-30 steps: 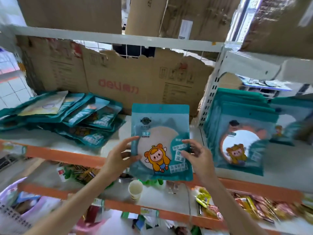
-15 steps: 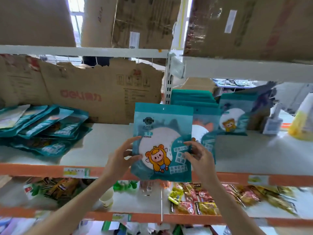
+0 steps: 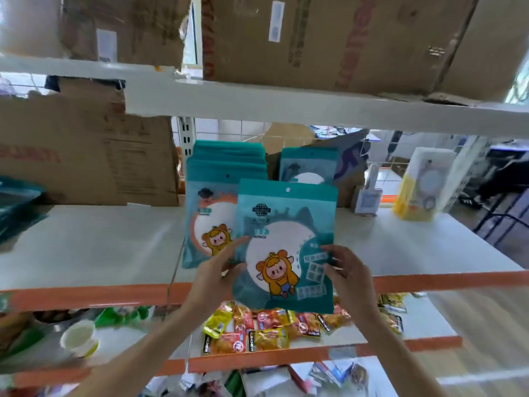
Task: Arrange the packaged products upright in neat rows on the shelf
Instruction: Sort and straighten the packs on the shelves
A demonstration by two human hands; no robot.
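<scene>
I hold a teal mirror package (image 3: 286, 239) with a cartoon figure upright in front of the shelf (image 3: 400, 242). My left hand (image 3: 217, 270) grips its left edge and my right hand (image 3: 346, 270) pinches its right edge. Behind it an upright row of the same teal packages (image 3: 211, 196) stands on the shelf by the divider post. A second short row (image 3: 307, 167) stands further back to the right. More teal packages (image 3: 17, 202) lie flat at the far left edge of the view.
A torn cardboard box (image 3: 86, 156) fills the shelf's back left. A yellow and white package (image 3: 420, 187) and a small white item (image 3: 367, 193) stand at the back right. Snack packets (image 3: 257, 328) and a cup (image 3: 78, 336) lie on the lower shelf. Cartons sit overhead.
My view has swung right along the shelf, and both hands have carried the package with it. It is now in front of the upright row, to the right of the divider post.
</scene>
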